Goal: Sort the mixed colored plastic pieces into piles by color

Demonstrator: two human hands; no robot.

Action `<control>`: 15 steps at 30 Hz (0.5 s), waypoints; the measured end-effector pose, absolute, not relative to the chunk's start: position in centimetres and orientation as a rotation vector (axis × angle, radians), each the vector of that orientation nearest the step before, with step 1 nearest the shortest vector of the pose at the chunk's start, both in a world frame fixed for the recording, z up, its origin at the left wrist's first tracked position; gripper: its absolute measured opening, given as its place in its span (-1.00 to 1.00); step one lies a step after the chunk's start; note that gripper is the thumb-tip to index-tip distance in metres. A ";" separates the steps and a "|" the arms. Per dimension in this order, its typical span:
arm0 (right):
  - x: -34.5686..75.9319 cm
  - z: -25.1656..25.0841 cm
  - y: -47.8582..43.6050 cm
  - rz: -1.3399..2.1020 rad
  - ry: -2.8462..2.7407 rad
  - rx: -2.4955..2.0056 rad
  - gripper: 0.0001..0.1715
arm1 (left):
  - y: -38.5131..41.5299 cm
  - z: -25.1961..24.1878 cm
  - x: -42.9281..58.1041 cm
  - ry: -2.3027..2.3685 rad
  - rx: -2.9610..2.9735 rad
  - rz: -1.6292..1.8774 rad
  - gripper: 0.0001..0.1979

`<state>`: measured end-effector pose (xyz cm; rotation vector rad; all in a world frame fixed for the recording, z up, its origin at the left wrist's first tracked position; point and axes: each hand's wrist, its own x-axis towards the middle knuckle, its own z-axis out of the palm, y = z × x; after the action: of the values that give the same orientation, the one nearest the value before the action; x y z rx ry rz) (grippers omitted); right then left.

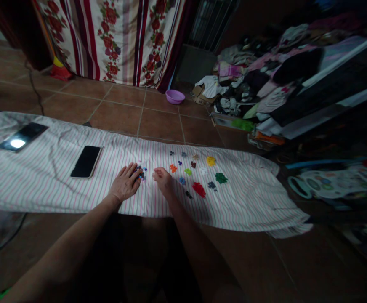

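Observation:
My left hand (125,183) lies flat with its fingers apart, over the edge of a small pile of mixed-colour pieces (143,173) and partly hiding it. Just right of that pile is my right hand (163,180), its thumb and fingertips drawn together; whatever may be between them is too small to make out. Beyond it the pieces lie grouped by colour: an orange heap (173,168), a lime green one (187,171), a red one (199,189), a yellow one (211,160), a dark green one (221,178), and several smaller groups in blue, grey, brown, white and black.
A striped cloth (249,206) covers the long narrow surface. Two phones, one dark (86,162) and one reflecting light (22,136), lie at the left. On the tiled floor behind are a purple basin (175,97) and heaped clothes (259,80).

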<state>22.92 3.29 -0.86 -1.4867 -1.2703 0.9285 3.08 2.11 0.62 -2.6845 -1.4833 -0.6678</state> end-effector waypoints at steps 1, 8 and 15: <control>23.1 -0.9 3.1 0.897 -1.306 -1.501 -0.81 | 2.1 0.7 3.1 -1.475 -2.685 -0.675 -0.54; 23.6 -0.4 2.3 0.674 -1.475 -1.562 -0.75 | 2.0 0.8 2.9 -1.427 -2.717 -0.711 -0.51; 24.1 -0.8 2.0 0.517 -1.590 -1.557 -0.78 | 2.1 1.0 2.8 -1.421 -2.744 -0.741 -0.56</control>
<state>24.12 1.99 -0.83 -1.5574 -1.5900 0.5166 2.79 2.07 0.96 -2.7441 -1.4207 -0.7414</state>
